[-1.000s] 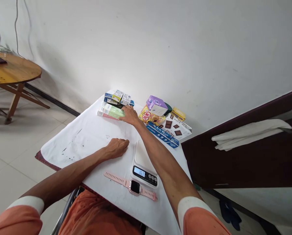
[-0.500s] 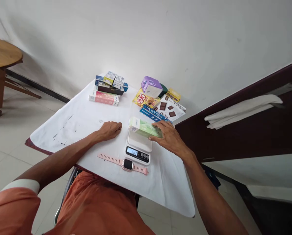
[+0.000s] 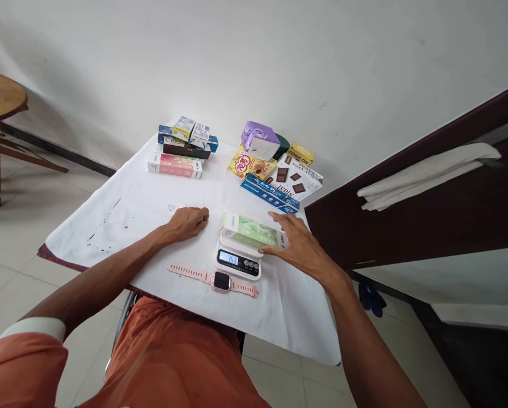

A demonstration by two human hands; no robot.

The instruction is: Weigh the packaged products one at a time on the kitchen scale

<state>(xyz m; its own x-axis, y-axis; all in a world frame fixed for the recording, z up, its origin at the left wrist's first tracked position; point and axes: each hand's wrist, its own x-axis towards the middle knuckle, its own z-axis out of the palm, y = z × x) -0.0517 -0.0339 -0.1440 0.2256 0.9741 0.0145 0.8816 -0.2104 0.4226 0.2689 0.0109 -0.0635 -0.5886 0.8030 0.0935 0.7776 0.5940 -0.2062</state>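
Note:
A long green and white box (image 3: 253, 230) lies across the white plate of a small digital kitchen scale (image 3: 238, 264), whose lit display seems to read 363. Around the box's right end, my right hand (image 3: 294, 241) has its thumb and fingers spread apart, thumb at the near side. My left hand (image 3: 189, 222) rests on the white cloth left of the scale, fingers curled in, with nothing visible in it. In front of the scale a smartwatch (image 3: 221, 281) with a pink strap is stretched out flat.
At the back left is a stack of small boxes (image 3: 186, 150) with a pink box (image 3: 174, 166) before it. Back right are a purple tissue pack (image 3: 260, 140), a yellow snack box (image 3: 249, 164), a blue box (image 3: 270, 194) and a chocolate-pictured pack (image 3: 299, 175). A wall stands behind.
The green box has come down onto the scale plate, and my right hand's fingers have loosened from it. My left hand stays where it was. The view has shifted slightly.

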